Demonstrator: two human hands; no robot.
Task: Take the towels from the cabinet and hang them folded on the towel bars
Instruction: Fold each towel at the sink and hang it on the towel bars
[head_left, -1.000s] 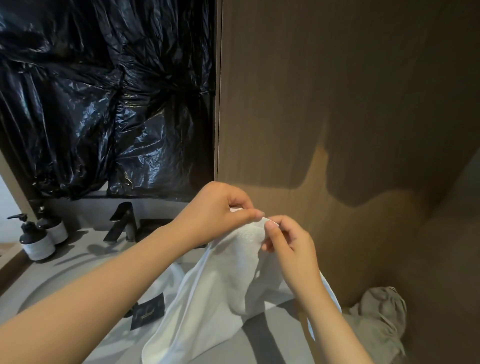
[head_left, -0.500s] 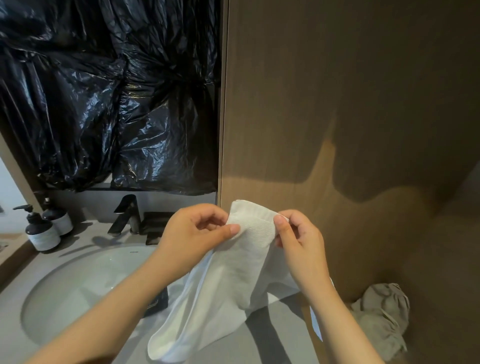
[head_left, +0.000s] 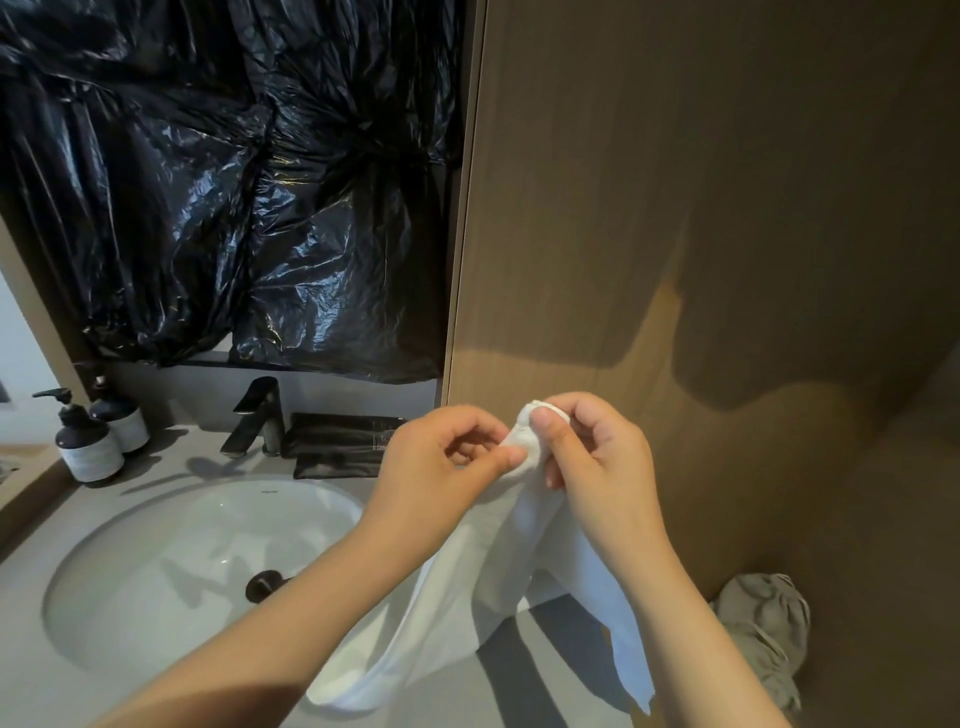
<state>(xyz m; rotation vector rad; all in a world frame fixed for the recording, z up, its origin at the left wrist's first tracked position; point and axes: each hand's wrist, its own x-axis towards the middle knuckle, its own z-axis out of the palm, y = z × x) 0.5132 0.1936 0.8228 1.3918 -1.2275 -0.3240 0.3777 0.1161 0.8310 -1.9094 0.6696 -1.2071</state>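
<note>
left hand (head_left: 441, 462): thumb and forefinger pinch the top corner of the white towel (head_left: 467, 597); other fingers curled in. right hand (head_left: 597, 457): thumb pressed on the same bunched corner, fingers curled behind it, also pinching. the two hands are close together, up and to the right of the sink basin (head_left: 156, 571).

towel: held in the air by that one corner, right of the basin. it hangs in two loose lobes; the left lobe's lower edge hangs over the basin's right rim and the counter (head_left: 36, 649), the right lobe falls further right. whether the lower edge touches the counter: cannot tell.

behind the basin: dark faucet (head_left: 260, 415); just right of it, a dark flat tray (head_left: 337, 441).
behind and left of the basin: front pump bottle (head_left: 88, 441) and rear pump bottle (head_left: 117, 415), dark with pale labels, side by side.
in the basin: dark drain plug (head_left: 265, 584).
above the basin: crumpled black plastic sheet (head_left: 234, 182).
right of the basin: upright wood panel (head_left: 675, 208); at its foot, far right, a crumpled grey cloth (head_left: 763, 623).
</note>
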